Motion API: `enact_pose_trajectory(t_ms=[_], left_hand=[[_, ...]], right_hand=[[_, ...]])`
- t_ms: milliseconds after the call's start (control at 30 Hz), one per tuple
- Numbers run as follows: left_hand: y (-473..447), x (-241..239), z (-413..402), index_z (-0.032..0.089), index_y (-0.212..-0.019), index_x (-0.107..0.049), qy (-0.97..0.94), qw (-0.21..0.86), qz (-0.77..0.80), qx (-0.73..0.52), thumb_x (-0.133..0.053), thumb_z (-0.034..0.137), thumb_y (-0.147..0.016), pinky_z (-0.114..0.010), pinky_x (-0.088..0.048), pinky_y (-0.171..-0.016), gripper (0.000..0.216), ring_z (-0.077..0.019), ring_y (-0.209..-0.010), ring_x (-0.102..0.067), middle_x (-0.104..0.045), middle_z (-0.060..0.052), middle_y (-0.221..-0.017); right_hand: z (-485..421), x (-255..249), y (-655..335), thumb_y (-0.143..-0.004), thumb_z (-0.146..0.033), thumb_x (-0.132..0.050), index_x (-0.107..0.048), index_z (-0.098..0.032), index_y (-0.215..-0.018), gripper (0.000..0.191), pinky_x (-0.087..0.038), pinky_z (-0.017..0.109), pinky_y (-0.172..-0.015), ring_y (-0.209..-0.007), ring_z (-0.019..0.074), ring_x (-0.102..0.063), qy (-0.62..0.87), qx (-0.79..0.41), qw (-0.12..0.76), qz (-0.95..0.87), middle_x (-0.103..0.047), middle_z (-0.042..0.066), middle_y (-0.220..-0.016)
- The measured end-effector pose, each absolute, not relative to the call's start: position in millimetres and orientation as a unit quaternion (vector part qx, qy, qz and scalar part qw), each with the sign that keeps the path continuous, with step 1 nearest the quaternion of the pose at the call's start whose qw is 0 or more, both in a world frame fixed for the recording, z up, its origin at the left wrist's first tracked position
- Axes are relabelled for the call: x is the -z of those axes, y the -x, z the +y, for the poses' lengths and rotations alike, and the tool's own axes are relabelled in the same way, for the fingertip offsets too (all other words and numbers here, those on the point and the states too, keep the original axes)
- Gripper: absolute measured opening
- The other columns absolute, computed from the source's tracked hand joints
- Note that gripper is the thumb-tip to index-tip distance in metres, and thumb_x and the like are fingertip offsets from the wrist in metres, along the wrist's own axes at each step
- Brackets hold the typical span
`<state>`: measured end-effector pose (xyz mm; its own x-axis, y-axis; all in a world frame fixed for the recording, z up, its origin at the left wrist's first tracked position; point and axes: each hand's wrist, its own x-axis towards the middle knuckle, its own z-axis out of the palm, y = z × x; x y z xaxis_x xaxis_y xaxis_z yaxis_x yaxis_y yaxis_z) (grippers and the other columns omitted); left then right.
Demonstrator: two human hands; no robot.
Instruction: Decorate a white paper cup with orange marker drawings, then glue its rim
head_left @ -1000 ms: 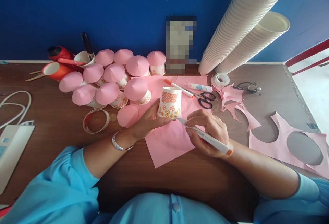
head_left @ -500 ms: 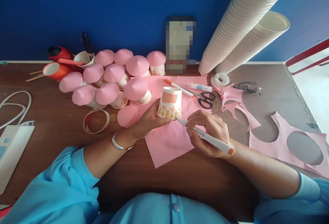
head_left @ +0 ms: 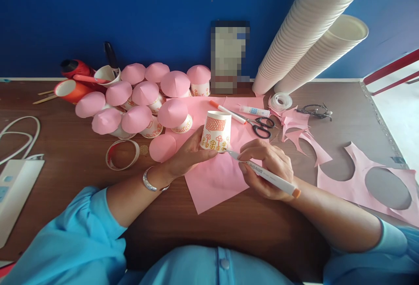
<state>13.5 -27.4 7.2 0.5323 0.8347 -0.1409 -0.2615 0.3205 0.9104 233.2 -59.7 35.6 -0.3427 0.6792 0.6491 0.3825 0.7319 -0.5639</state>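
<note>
A white paper cup point(head_left: 216, 133), upside down, is gripped around its left side and lower rim by my left hand point(head_left: 188, 154). Orange lattice and a row of orange and yellow-brown flowers are drawn on its wall. Between the fingers of my right hand point(head_left: 268, 169) is a white marker pen point(head_left: 271, 179) with an orange end. Its tip touches or nearly touches the cup's lower right edge, by the flowers. Beneath both hands lies pink paper point(head_left: 209, 189). Just behind the cup rest an orange-capped marker point(head_left: 227, 111) and black-handled scissors point(head_left: 262, 127).
Several cups with pink cone roofs point(head_left: 137, 119) stand at the left. A pink disc point(head_left: 163, 148) and a tape roll point(head_left: 122, 155) lie nearby. Tall cup stacks point(head_left: 307, 27) lean on the blue wall. A glue stick point(head_left: 253, 110), glasses point(head_left: 314, 111) and paper scraps point(head_left: 363, 182) lie right.
My right hand has shifted very slightly to the right, with the marker turned a little in its fingers. My left hand and the cup have stayed in place.
</note>
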Motion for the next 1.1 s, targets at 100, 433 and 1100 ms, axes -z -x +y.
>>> enact_pose_trajectory(t_ms=[100, 433, 1100], left_hand=[[-13.8, -9.6, -26.8, 0.022, -0.122, -0.060, -0.463, 0.749, 0.312, -0.358, -0.082, 0.031, -0.084, -0.039, -0.051, -0.094, 0.044, -0.0266, -0.112, -0.065, -0.070, -0.008, -0.118], [-15.1, -8.3, -27.9, 0.022, -0.121, -0.059, -0.449, 0.749, 0.317, -0.368, -0.082, 0.030, -0.083, -0.040, -0.051, -0.096, 0.044, -0.0240, -0.107, -0.065, -0.068, -0.007, -0.116], [-13.2, -7.7, -27.8, 0.022, -0.124, -0.061, -0.443, 0.749, 0.335, -0.362, -0.083, 0.030, -0.082, -0.040, -0.050, -0.097, 0.048, -0.0261, -0.113, -0.064, -0.068, -0.008, -0.123]], right_hand=[[-59.8, -35.0, -232.4, -0.088, -0.010, -0.061, -0.060, -0.022, -0.099, 0.017, -0.054, 0.026, -0.057, -0.064, 0.0149, -0.066, 0.332, -0.164, 0.470, -0.801, -0.066, 0.000, -0.076], [-61.2, -33.9, -233.4, -0.090, -0.010, -0.058, -0.058, -0.023, -0.099, 0.017, -0.054, 0.028, -0.057, -0.064, 0.0157, -0.065, 0.347, -0.147, 0.460, -0.804, -0.066, 0.001, -0.077], [-60.0, -38.2, -230.6, -0.087, -0.008, -0.057, -0.058, -0.022, -0.094, 0.016, -0.052, 0.026, -0.056, -0.061, 0.0141, -0.064, 0.337, -0.168, 0.457, -0.806, -0.065, 0.000, -0.073]])
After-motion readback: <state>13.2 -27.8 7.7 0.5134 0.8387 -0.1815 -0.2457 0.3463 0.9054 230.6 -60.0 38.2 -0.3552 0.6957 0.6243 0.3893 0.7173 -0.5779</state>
